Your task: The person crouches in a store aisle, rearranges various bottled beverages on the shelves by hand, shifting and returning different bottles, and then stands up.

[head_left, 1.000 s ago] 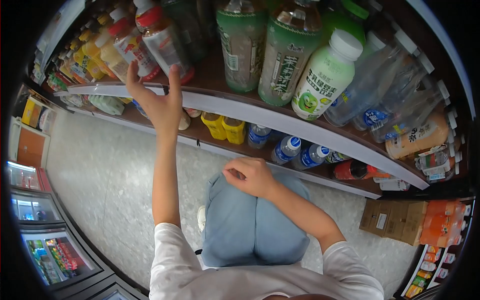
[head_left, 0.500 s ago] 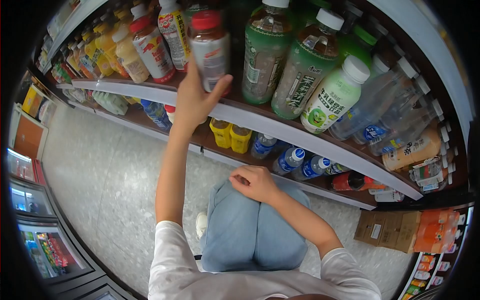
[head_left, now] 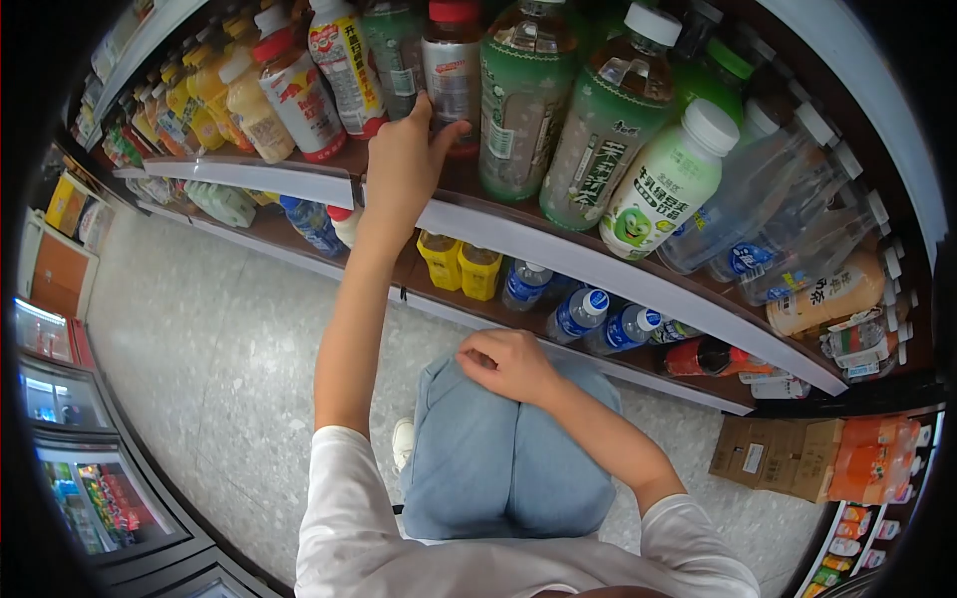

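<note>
My left hand point(head_left: 404, 164) reaches to the upper shelf, its thumb and index finger spread at the lower front of a red-capped bottle point(head_left: 452, 75). That bottle stands upright, and the fingertips appear to touch it; the other fingers are partly hidden. Left of it are a green-labelled bottle point(head_left: 394, 55) and a white, yellow and red bottle point(head_left: 344, 65). A large green tea bottle point(head_left: 523, 110) stands just to its right. My right hand point(head_left: 508, 364) rests on my knee, loosely curled, with nothing visible in it.
Along the upper shelf are another green tea bottle point(head_left: 608, 130), a pale green drink bottle point(head_left: 663, 184) and clear bottles lying tilted. The lower shelf holds yellow bottles point(head_left: 459, 267) and blue-labelled water bottles point(head_left: 578, 314). A cardboard box point(head_left: 768, 453) sits on the floor at right.
The red-capped bottle has moved back and up from the shelf's front edge into the row. My left hand has shifted slightly, its grip loosened. My right hand stays put.
</note>
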`<state>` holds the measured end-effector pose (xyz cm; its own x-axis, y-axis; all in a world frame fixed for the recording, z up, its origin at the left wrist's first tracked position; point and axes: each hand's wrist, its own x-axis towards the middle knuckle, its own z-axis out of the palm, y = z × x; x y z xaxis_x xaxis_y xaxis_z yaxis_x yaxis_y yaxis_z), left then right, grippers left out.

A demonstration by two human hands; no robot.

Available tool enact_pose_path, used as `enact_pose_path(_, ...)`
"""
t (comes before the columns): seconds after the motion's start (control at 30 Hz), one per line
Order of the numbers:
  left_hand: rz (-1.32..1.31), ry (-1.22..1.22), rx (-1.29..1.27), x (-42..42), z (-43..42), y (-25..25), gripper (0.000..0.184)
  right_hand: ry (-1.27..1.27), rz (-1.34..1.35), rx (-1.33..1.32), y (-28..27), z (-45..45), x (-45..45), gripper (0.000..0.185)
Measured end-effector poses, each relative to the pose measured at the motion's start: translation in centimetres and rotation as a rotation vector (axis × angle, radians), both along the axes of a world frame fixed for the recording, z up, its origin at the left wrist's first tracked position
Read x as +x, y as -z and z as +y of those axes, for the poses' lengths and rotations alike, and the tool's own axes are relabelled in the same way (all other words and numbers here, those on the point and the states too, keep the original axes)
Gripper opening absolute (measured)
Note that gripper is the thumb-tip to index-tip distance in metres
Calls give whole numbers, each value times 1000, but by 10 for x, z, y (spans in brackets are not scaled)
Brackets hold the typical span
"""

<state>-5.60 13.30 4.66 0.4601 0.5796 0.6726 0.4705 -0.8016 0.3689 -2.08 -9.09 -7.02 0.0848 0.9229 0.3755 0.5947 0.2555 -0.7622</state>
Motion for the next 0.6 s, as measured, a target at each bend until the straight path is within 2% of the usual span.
enact_pose_path(0.1,-103,-47,103,2,-4,1,42,8,29,11,2,1,-2,10)
enact_pose_path(0.33,-133,-83,198,16,4,1,29,-1,-23,-23,0,-2,-1,10)
enact_pose_path(0.43,-178,-51,111,15,4,2,27,5,-23,-14,-1,-2,-1,10)
enact_pose_path(0.53,-124,-44,25,8,2,4,27,1,-15,-13,0,-1,-2,10)
enact_pose_path(0.6,7,-56,-114,5,0,5,25,-2,-12,-10,1,-1,-3,10)
